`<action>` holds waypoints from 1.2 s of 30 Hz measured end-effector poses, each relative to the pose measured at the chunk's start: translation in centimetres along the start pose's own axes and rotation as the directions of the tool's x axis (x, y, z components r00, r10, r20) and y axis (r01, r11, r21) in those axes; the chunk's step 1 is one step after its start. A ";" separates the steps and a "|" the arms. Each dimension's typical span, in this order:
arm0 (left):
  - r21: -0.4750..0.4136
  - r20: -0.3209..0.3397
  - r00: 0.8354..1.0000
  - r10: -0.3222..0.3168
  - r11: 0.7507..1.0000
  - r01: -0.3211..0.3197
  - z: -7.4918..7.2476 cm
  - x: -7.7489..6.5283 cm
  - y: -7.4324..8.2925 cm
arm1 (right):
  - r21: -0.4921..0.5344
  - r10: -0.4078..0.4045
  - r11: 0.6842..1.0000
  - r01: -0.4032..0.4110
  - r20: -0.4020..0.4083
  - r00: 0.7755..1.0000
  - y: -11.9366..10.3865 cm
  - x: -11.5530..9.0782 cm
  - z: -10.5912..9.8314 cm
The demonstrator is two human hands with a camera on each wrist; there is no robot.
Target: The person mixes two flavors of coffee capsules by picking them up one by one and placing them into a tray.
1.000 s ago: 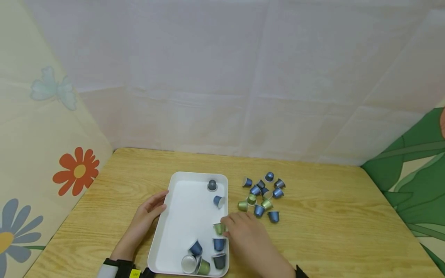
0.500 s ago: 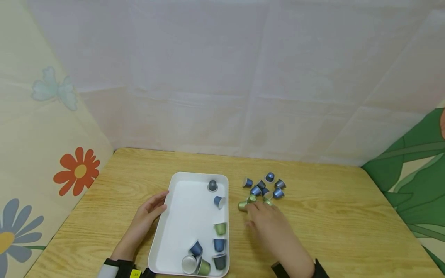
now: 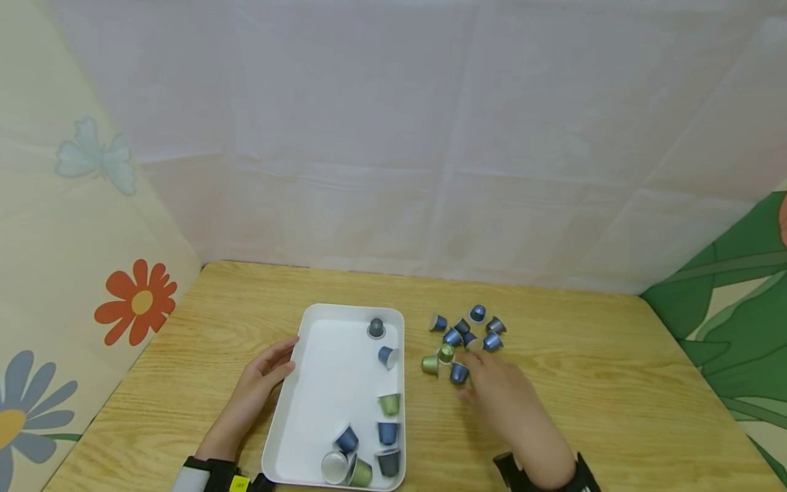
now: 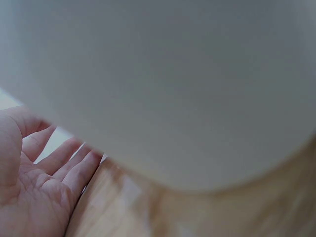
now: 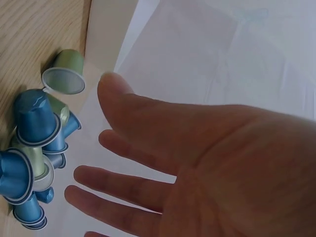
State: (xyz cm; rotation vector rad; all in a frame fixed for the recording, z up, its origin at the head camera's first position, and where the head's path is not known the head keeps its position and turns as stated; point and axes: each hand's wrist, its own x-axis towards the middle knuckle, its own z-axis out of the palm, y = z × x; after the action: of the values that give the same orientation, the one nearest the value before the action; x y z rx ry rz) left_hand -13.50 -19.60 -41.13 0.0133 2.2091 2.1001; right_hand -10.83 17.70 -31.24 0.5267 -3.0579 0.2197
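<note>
My left hand (image 3: 259, 383) touches the left rim of a white tray (image 3: 328, 383) with its fingertips, its fingers relaxed. The left wrist view shows the palm beside the blurred tray wall. My right hand (image 3: 507, 396) reaches over the near side of a loose group of coffee capsules on the table. Its fingers spread apart with nothing between them in the right wrist view. Closest to it are a blue capsule (image 3: 458, 373) and green capsules (image 3: 430, 365). One green capsule (image 5: 37, 160) lies among blue ones; in the head view the right hand hides part of this area.
Inside the tray, several capsules lie along the right side and near end, among them a grey one (image 3: 376, 328) and a green one (image 3: 389, 404). More blue capsules (image 3: 493, 342) lie farther back on the wooden table (image 3: 590, 383). White cloth (image 3: 369, 137) hangs behind.
My right hand has moved right from the tray's right rim to the capsule group, leaving a green capsule in the tray. The left hand and tray have stayed put.
</note>
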 end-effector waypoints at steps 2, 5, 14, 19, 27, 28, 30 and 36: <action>0.000 0.000 1.000 0.003 1.000 -0.003 0.0 0.0 0.0 | 0.000 0.026 1.000 -0.026 0.022 0.999 0.2 0.0 -0.1; 0.001 0.001 1.000 0.004 1.000 -0.004 0.0 0.0 0.0 | -0.010 0.054 0.999 -0.053 0.049 0.997 0.6 0.1 -0.1; 0.001 -0.001 1.000 -0.010 1.000 0.010 0.0 0.1 0.0 | -0.008 0.087 0.996 -0.087 0.083 0.993 1.7 0.6 0.6; -0.004 0.004 1.000 -0.017 1.000 0.017 0.0 0.1 0.0 | -0.007 0.111 0.994 -0.111 0.108 0.988 1.9 0.8 1.0; -0.007 0.003 1.000 -0.006 1.000 0.006 -0.1 0.2 -0.2 | 0.022 0.139 0.989 -0.143 0.138 0.981 2.3 1.1 1.3; -0.005 0.002 1.000 -0.005 1.000 0.005 -0.1 0.2 -0.2 | 0.023 0.144 0.989 -0.148 0.142 0.979 2.4 1.2 1.4; -0.005 0.005 1.000 0.000 1.000 0.000 -0.1 0.1 -0.2 | 0.023 0.152 0.987 -0.158 0.152 0.977 2.5 1.3 1.5; -0.007 0.008 1.000 0.007 1.000 -0.007 -0.1 0.1 -0.2 | 0.022 0.170 0.984 -0.176 0.174 0.970 2.6 1.4 1.6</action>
State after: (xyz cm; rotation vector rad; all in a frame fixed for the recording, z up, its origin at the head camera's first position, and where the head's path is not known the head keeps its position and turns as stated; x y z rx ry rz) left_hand -13.58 -19.73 -41.31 0.0288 2.1997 2.1076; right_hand -13.02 19.43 -33.13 0.2937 -3.2760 0.2484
